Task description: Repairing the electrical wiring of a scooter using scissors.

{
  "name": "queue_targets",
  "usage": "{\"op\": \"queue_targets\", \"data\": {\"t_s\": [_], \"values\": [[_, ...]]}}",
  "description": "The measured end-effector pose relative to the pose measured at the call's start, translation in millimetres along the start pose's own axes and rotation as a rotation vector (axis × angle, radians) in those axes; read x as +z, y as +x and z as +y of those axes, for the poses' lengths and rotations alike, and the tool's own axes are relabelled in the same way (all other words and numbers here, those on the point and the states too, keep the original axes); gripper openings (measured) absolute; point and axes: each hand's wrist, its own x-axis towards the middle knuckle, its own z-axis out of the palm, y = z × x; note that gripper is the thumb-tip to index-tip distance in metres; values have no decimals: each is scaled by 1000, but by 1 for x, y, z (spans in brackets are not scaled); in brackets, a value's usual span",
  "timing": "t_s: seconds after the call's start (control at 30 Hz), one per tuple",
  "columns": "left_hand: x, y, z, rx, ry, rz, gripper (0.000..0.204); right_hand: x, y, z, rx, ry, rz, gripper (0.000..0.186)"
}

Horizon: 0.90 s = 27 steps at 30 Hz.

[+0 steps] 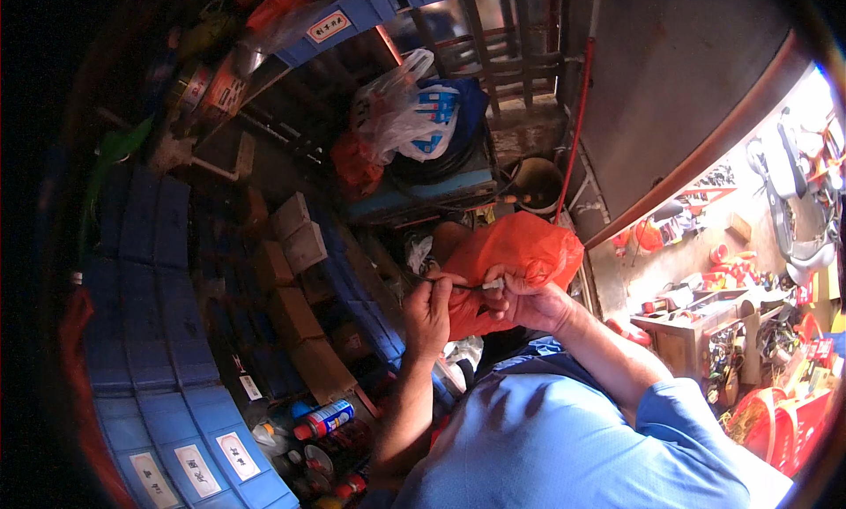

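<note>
My left hand (430, 311) pinches a thin dark cable (467, 286) near the middle of the view. Just right of it, my right hand (533, 302) has its fingers closed on a small light-coloured connector (493, 284) at the cable's end. A large orange plastic bag (520, 240) lies directly behind both hands and partly touches my right one; what it contains is hidden.
Blue bins (141, 333) line the left, with cardboard boxes (295, 311) and spray cans (322, 418) beside them. A pail (538, 183) and plastic bags (392, 112) sit at the back. On the right, a bright opening shows a cluttered bench (705, 324) and red baskets (784, 430).
</note>
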Motion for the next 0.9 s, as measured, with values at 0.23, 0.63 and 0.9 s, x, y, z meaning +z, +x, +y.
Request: {"op": "queue_targets", "data": {"t_s": [0.23,0.63,0.9], "values": [[4,0,0,-32,-27,8,28,0,-2,1,-20,-2,18,31],[7,0,1,-34,-46,3,28,-4,-2,3,-53,13,2,27],[7,0,-2,-40,-46,11,29,-2,-4,2,-19,32,-2,30]]}}
